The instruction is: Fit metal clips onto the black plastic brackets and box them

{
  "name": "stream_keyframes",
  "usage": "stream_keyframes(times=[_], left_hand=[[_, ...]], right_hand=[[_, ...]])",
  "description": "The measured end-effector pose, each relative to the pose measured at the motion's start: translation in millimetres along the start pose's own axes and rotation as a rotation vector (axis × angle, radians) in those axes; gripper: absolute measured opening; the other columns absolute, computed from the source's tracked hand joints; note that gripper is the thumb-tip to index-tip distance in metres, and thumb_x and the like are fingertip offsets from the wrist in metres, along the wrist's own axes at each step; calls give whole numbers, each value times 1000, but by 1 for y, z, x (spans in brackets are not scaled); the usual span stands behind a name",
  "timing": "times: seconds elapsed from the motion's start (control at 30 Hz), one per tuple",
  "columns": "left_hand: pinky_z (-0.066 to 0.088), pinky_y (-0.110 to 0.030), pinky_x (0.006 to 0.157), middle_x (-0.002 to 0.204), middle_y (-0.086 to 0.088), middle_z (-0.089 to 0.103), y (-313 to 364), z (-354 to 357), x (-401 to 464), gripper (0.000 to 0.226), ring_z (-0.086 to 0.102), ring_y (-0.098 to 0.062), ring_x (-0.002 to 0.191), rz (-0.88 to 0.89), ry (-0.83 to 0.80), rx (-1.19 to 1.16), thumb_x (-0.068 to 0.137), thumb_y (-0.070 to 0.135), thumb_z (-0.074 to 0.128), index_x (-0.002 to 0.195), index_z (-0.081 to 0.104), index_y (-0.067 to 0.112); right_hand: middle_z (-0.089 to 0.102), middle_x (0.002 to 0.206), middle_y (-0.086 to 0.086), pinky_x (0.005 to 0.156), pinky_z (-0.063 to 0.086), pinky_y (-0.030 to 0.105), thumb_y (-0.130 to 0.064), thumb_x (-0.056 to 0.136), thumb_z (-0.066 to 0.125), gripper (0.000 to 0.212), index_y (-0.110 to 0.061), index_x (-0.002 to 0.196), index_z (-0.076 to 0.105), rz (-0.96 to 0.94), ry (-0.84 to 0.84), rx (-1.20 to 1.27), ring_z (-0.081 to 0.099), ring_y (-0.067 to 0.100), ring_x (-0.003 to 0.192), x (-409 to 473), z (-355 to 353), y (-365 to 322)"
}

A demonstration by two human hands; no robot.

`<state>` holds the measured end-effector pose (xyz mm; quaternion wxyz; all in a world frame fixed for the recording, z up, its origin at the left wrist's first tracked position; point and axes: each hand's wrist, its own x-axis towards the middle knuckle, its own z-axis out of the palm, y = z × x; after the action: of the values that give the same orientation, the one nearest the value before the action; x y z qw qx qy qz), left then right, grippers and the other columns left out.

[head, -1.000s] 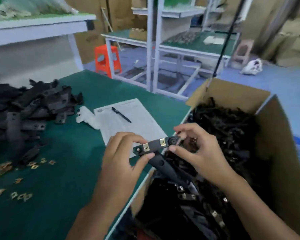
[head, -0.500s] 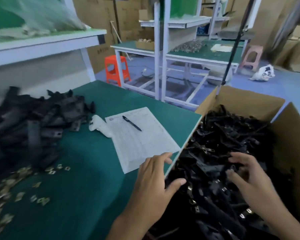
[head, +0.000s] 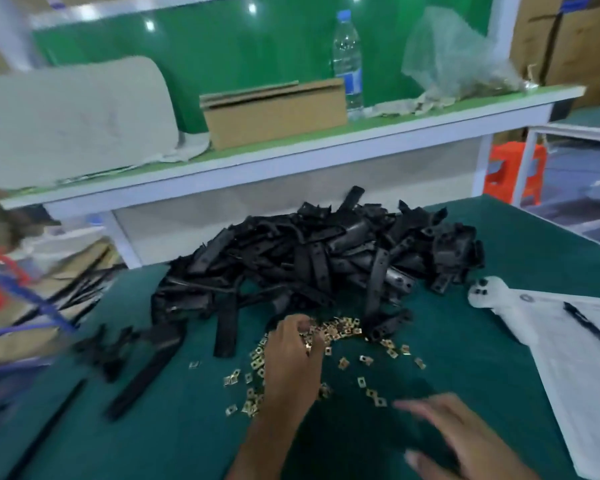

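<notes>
Left hand down on the scatter of brass-coloured metal clips on the green desk, fingers curled into them, whether pinching one impossible to tell. Right hand blurred, hovering low over the desk with fingers spread, holding nothing. Black plastic brackets heaped just behind the clips, a paper sheet with a pen at right.

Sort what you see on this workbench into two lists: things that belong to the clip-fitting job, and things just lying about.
Job:
- heap of black plastic brackets
- scattered small brass-coloured metal clips
- left hand, fingers in the clips
- right hand

Lying about:
- clear plastic water bottle
- brown cardboard box
- white paper form
- black pen
</notes>
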<state>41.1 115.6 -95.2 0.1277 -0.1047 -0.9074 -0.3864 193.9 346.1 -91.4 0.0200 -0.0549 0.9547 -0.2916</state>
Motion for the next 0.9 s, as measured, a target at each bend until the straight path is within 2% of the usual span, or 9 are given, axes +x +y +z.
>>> stream_keyframes(times=[0.1,0.17,0.27,0.37,0.47,0.6,0.63,0.73,0.9], left_hand=[[39,-36,104,126,7,52,-8,4,34,30,43,-17,121,-20,38,112,99,40,56,126,54,26],[35,-34,109,133,6,47,-9,9,51,32,36,-17,127,13,47,180,99,38,57,128,51,27],[28,-35,116,147,3,41,-12,17,73,41,29,-21,138,104,82,290,98,29,59,137,47,24],[14,-38,123,164,4,24,-20,22,95,60,16,-22,150,166,17,418,100,19,54,155,31,26],[3,-40,124,155,11,40,-29,20,109,49,25,-16,147,233,-46,535,102,27,53,148,41,36],[6,-36,117,121,15,60,-29,3,109,23,51,-12,124,391,73,586,99,43,58,121,60,38],[13,-35,116,112,13,63,-27,-4,106,20,57,-12,115,445,153,532,98,43,60,115,64,34],[27,-29,104,95,17,62,-9,-37,88,19,56,-8,94,453,377,286,98,47,55,97,64,30],[42,-10,58,82,19,66,20,-82,23,25,54,3,62,31,354,-597,85,65,60,87,66,41]], right_hand=[[18,146,-13,114,31,28,-96,61,9,93,-63,148,13,-27,-68,-169,32,11,138,62,26,-47],[17,150,-13,115,28,32,-96,66,11,94,-58,151,16,-65,-52,-198,29,18,137,90,37,-52],[54,123,-13,93,52,26,-74,86,38,47,-55,125,58,-149,-14,-263,61,12,106,102,54,-58],[56,97,-21,82,47,13,-62,83,46,22,-51,96,61,-200,56,-162,64,-1,87,110,63,-49],[48,118,-17,104,34,17,-59,94,28,37,-44,115,55,-233,55,-152,51,4,116,117,69,-42],[37,148,-18,114,22,17,-87,82,8,83,-43,146,39,-158,-38,-107,38,4,137,118,63,-48],[38,145,-19,109,22,14,-77,90,5,70,-46,145,36,-182,-1,-131,39,3,135,116,62,-49],[42,134,-17,104,26,12,-51,105,34,33,-47,136,45,-196,106,-60,44,2,126,111,59,-54],[45,113,-21,99,33,13,-47,105,44,16,-42,109,58,-187,90,-12,49,-7,105,111,70,-53]])
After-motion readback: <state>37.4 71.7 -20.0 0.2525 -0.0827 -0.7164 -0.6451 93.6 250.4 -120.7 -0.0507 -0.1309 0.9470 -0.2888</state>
